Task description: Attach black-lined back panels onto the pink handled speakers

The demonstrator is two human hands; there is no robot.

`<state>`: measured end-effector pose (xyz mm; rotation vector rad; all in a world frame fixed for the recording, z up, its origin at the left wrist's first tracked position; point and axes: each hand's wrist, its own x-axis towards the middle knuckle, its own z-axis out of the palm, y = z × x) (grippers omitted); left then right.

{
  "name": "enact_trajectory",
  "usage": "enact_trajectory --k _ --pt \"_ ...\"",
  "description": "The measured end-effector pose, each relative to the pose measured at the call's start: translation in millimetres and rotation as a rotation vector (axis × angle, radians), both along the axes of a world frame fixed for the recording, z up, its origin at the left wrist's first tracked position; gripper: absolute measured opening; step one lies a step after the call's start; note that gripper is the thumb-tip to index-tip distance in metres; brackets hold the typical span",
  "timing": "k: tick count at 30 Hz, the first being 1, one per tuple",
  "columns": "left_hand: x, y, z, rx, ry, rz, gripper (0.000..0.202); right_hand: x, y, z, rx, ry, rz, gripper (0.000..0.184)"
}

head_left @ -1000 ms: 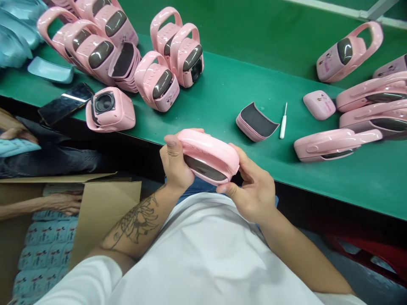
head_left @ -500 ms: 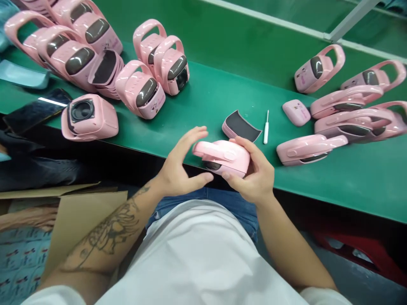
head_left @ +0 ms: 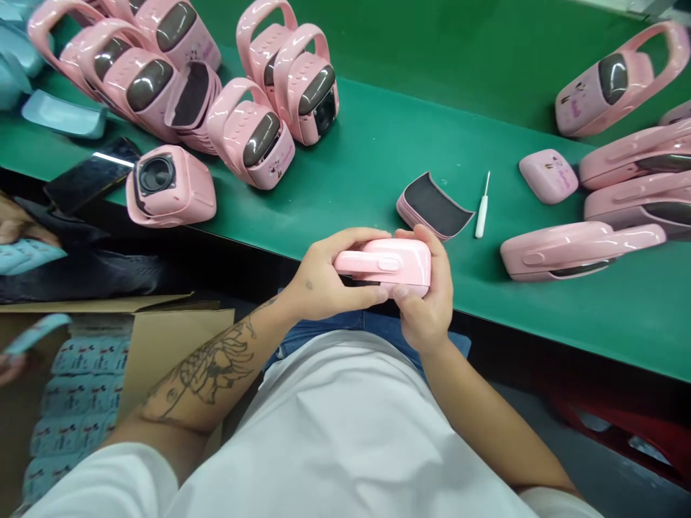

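Note:
Both of my hands hold one pink speaker body [head_left: 386, 265] at the near edge of the green table [head_left: 378, 158]. My left hand [head_left: 324, 277] wraps its left end, thumb under and fingers over the top. My right hand [head_left: 426, 295] grips its right end. The body lies on its side with a slim pink button facing up. Just beyond it lies a pink curved cover with a dark lining [head_left: 432, 205] and a small white tool [head_left: 481, 208].
Several pink handled speakers [head_left: 259, 137] crowd the table's left, one showing its round driver [head_left: 170, 185]. More pink units [head_left: 577, 248] lie at the right, with a small pink piece [head_left: 548, 176]. A dark phone [head_left: 89, 176] sits left. A cardboard box [head_left: 134, 345] of packets stands below, with another person's hand [head_left: 11, 363].
My left hand let go of the speaker body half a second ago, then closed on it again. The body was turned from dark face down to button side up.

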<state>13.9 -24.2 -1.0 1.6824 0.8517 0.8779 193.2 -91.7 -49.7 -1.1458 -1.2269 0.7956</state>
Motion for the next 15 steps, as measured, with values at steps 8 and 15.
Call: enact_trajectory --k 8,15 --pt "2 -7 -5.7 0.005 -0.069 0.044 0.067 -3 0 14.5 0.045 -0.061 -0.028 0.063" --pt "-1 0 -2.9 0.110 0.060 -0.028 0.082 15 1 21.7 -0.006 -0.155 0.056 0.065"
